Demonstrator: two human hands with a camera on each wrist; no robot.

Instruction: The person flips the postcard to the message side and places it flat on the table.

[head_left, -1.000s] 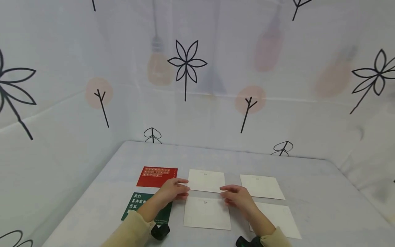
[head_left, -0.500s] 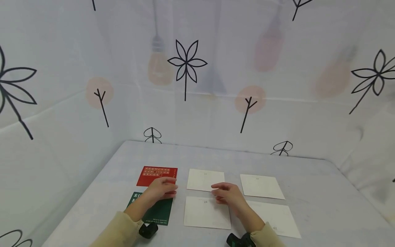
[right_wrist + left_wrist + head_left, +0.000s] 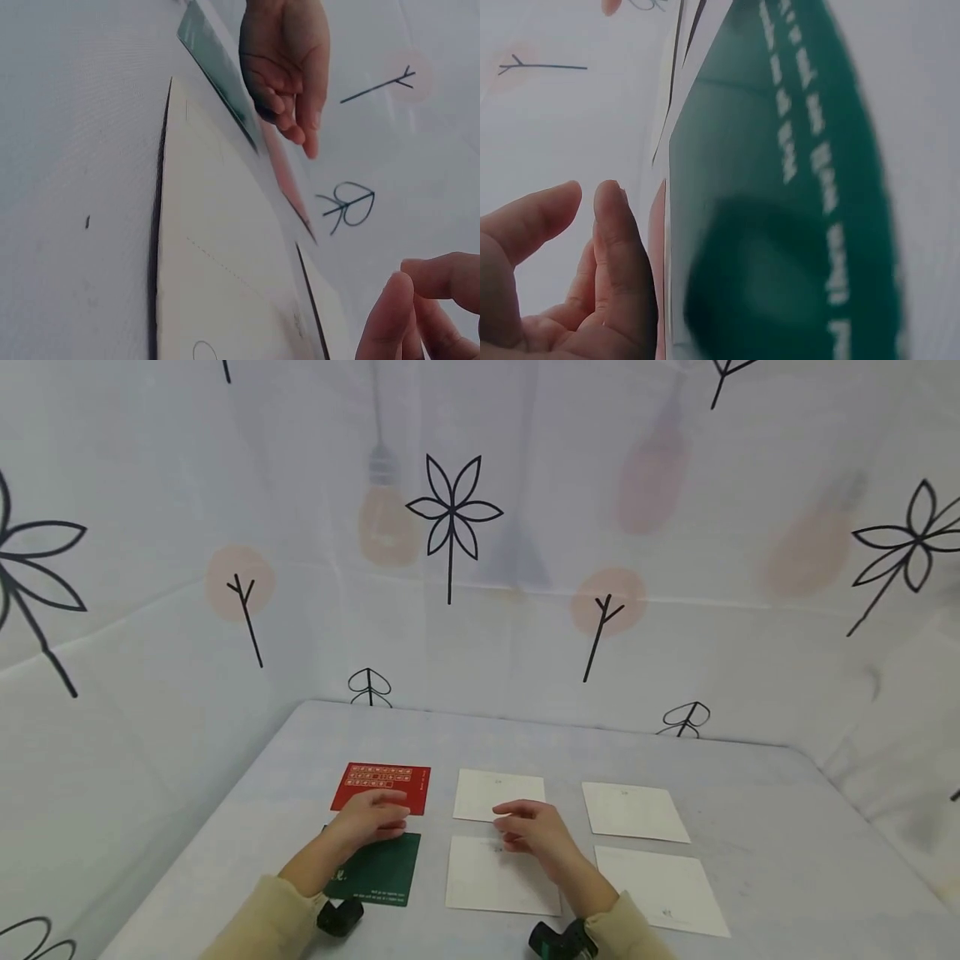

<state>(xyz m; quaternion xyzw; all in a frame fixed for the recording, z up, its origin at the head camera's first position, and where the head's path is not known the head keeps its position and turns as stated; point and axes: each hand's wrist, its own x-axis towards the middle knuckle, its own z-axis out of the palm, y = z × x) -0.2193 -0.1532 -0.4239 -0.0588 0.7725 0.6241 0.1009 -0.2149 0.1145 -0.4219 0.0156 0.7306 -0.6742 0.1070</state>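
Nothing is in my left hand (image 3: 371, 818), which hovers with loosely bent fingers over the gap between a red card (image 3: 411, 783) and a green card (image 3: 378, 870). The left wrist view shows its thumb and fingers apart, beside the green card's white lettering (image 3: 821, 150). My right hand (image 3: 536, 831) is also without any object, above two cream cards: the far middle one (image 3: 491, 789) and the near middle one (image 3: 480, 885). In the right wrist view, the right fingertips (image 3: 394, 289) come close together or touch. The left hand hides parts of the red and green cards.
Two more cream cards lie flat to the right, a far one (image 3: 633, 810) and a near one (image 3: 663, 893). White table cloth (image 3: 787, 852) surrounds the cards. A patterned white curtain (image 3: 517, 668) stands behind the table and along its sides.
Both hands have moved left, away from the sides of the far middle cream card. That card sits slightly further left, its angle slightly changed. The other cards stay put.
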